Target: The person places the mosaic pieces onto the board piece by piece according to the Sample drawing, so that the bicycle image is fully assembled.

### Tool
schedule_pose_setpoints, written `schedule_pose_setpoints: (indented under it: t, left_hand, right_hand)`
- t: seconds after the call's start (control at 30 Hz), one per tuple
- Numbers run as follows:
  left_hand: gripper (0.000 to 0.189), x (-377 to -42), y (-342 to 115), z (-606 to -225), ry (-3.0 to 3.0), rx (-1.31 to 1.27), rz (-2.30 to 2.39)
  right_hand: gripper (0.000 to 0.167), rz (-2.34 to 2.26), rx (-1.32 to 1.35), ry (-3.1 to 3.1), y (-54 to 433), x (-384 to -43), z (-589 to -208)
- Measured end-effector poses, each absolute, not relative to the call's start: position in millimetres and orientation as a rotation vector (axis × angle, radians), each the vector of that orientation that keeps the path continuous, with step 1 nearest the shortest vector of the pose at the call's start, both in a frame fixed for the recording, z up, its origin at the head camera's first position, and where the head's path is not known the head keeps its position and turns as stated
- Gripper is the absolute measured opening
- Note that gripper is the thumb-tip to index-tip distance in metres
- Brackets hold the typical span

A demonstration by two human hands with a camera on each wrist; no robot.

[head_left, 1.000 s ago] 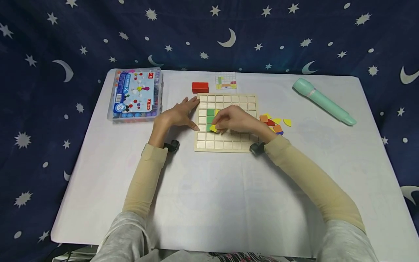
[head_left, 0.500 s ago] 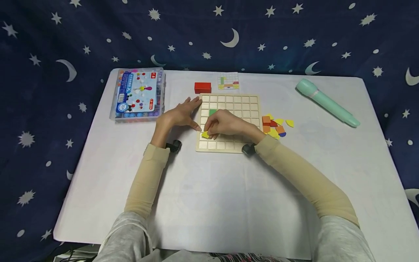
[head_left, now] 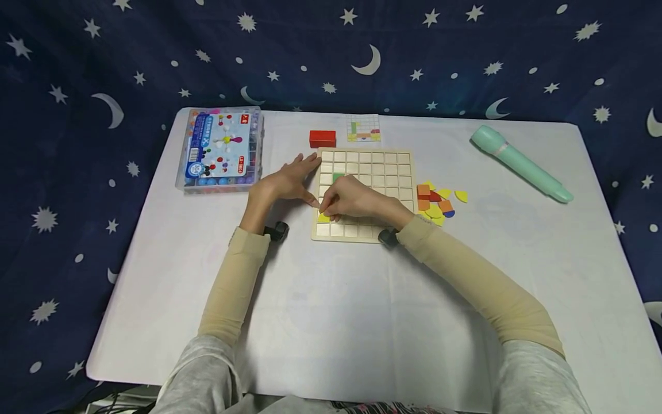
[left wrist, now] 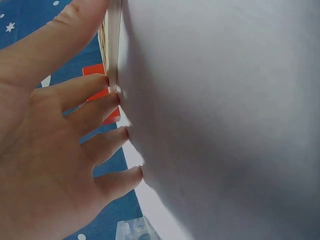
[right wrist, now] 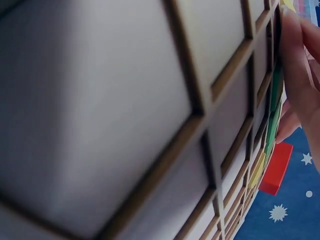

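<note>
A wooden grid board (head_left: 357, 231) lies flat mid-table. My left hand (head_left: 287, 183) rests at its left edge with fingers spread; in the left wrist view the fingers touch the board's side (left wrist: 114, 45). Over the board's lower left cells, my right hand (head_left: 353, 196) pinches a flat yellow tile (head_left: 323, 218) at the leftmost column. The hand partly hides that tile. Above the right hand shows a green square tile (head_left: 338, 176). In the right wrist view, green tiles (right wrist: 272, 120) and another yellow tile (right wrist: 257, 172) sit in the grid.
Loose yellow, orange, red and blue tiles (head_left: 433, 212) lie right of the board. Behind it are a red block (head_left: 323, 138) and a pattern card (head_left: 364, 127). A clear case of beads (head_left: 219, 149) stands back left; a mint-green microphone-shaped object (head_left: 519, 164) lies back right.
My right hand has moved left and toward me with the yellow tile, from beside the green tiles to the leftmost column. The left hand stays at the board's edge.
</note>
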State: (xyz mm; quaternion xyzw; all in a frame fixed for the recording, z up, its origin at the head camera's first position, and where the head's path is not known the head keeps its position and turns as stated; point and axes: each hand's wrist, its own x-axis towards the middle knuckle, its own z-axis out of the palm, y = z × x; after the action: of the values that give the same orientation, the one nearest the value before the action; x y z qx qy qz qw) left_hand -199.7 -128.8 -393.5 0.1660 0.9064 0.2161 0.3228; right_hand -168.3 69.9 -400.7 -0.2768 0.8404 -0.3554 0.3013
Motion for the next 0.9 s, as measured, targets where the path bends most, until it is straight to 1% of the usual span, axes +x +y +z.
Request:
schedule_pose_setpoints:
  t: [0.3, 0.63, 0.9]
  left_hand:
    - [0.113, -200.1, -127.6, -394.2, 2.377, 0.448, 0.573]
    - [0.114, -200.4, -127.9, -395.3, 2.385, 0.473, 0.567]
    - [0.115, -199.1, -126.4, -394.3, 2.385, 0.434, 0.553]
  right_hand:
    - [0.013, -0.814, -0.837, 2.292, 68.2, -166.0, -399.2]
    - [0.013, -0.915, -0.777, 2.267, 78.2, -166.1, -397.9]
    - [0.013, -0.968, -0.703, 2.283, 100.1, -162.3, -394.2]
